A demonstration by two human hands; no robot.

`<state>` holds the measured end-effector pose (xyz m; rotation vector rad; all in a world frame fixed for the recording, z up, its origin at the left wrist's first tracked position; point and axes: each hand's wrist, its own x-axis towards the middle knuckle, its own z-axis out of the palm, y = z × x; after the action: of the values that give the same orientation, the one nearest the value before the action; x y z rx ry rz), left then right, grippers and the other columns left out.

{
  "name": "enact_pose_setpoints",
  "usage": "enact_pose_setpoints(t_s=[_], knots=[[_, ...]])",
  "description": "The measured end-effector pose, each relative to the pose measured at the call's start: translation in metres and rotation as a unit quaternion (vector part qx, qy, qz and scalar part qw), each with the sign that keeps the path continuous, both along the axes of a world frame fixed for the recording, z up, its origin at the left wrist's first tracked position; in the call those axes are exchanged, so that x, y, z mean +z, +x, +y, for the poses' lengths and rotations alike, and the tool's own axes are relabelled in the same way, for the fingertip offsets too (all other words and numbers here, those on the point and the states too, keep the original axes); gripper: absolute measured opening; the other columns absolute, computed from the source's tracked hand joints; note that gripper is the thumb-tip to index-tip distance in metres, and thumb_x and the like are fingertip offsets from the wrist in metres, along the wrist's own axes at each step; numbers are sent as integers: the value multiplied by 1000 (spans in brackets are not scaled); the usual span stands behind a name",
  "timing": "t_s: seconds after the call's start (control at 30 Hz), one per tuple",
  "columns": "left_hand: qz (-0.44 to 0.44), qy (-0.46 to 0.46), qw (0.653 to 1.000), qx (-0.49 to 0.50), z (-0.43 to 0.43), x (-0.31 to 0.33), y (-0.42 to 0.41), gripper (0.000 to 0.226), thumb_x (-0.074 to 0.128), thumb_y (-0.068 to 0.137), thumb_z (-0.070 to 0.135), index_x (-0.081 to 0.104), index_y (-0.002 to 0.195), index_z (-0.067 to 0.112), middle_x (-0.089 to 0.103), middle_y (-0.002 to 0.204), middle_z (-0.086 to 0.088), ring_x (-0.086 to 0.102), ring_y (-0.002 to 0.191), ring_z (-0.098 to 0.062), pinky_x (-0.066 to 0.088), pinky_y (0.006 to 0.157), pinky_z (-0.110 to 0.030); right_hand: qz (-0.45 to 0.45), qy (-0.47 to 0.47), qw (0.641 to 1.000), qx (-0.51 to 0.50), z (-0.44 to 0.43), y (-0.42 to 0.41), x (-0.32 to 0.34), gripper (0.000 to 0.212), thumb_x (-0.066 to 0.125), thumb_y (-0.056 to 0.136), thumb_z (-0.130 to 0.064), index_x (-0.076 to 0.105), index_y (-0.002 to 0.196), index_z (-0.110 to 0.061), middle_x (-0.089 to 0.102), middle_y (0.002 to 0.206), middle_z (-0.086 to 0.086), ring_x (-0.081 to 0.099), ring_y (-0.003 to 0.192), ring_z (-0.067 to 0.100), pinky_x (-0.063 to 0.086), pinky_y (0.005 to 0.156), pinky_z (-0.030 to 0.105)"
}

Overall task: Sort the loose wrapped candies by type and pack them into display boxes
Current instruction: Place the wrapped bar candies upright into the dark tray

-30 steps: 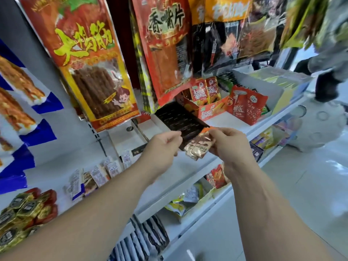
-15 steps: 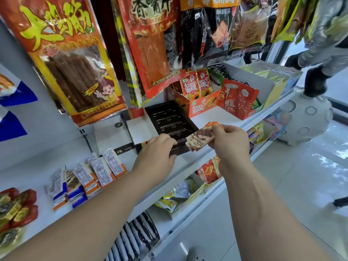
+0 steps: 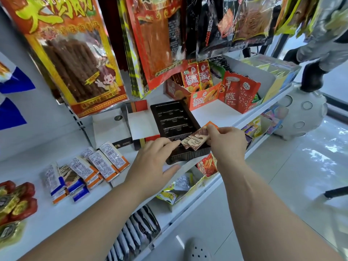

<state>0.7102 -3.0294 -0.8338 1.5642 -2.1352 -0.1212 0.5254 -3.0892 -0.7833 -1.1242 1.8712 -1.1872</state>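
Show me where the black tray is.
Head view, centre, on the white shelf: the black tray sits left of the orange snack box, its near end by the right hand.

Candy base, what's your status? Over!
Right hand pinches brown candies above black tray. Left hand open at tray's near edge. Nothing in the way.

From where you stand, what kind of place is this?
Most likely a small snack shop: big snack bags hang over a white shelf, and cardboard display boxes hold packets.
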Motion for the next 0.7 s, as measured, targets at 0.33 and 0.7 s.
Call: enact_pose_setpoints(t_s=[0.33,0.7], knots=[[17,-3,999,50,-20,8,-18,48,50,92,54,63,127,25,57,108,9,47,99,-16,46,82,-39,63,0,998,14,-4,4,-8,34,67,84,-48,64,65,-20,66,66,-5,63,72,19,51,66,34],[174,55,982,57,-26,15,-24,58,63,71,67,71,116,31,55,101,17,53,101,-10,49,82,-34,84,9,995,51,-7,-4,-16,28,73,78,-48,71,70,-21,68,68,-5,65,74,20,55,66,38]])
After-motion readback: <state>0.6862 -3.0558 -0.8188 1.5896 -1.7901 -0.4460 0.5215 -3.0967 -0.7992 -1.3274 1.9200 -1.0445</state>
